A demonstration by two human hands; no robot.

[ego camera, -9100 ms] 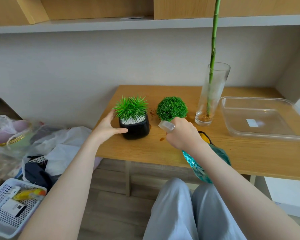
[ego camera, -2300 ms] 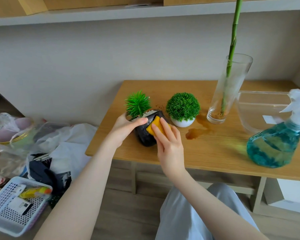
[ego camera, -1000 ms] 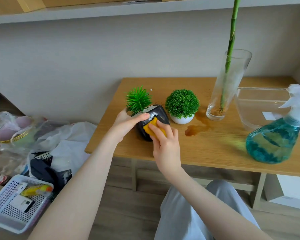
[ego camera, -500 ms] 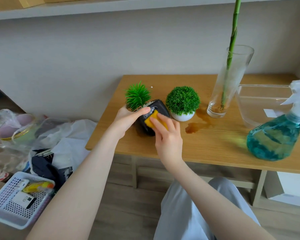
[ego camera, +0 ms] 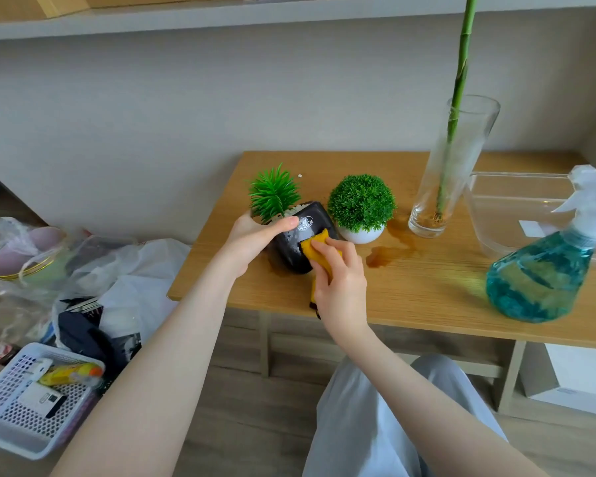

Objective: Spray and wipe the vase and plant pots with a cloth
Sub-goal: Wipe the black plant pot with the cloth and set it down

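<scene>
Light wooden table (ego camera: 427, 297) across centre and right of frame, with brown wet patches (ego camera: 381, 258) near its middle. Clear rectangular plastic tray (ego camera: 489, 201) at right edge, partly behind teal-filled spray bottle with white trigger head (ego camera: 544, 273) at lower right of tabletop. Tall clear glass vase (ego camera: 458, 173) holding green stalk, upright at upper right. At frame centre, small black glossy plant pot with spiky green plastic plant (ego camera: 295, 241), tilted back to the left, gripped at rim by left hand (ego camera: 252, 235), thumb curled over top. Right hand (ego camera: 339, 280) pressing folded yellow cloth (ego camera: 315, 247) against pot's side, fingers bent round cloth. Round green ball plant in white pot (ego camera: 360, 210) upright just right of black pot. White perforated plastic basket (ego camera: 25, 401) on floor, lower left.
</scene>
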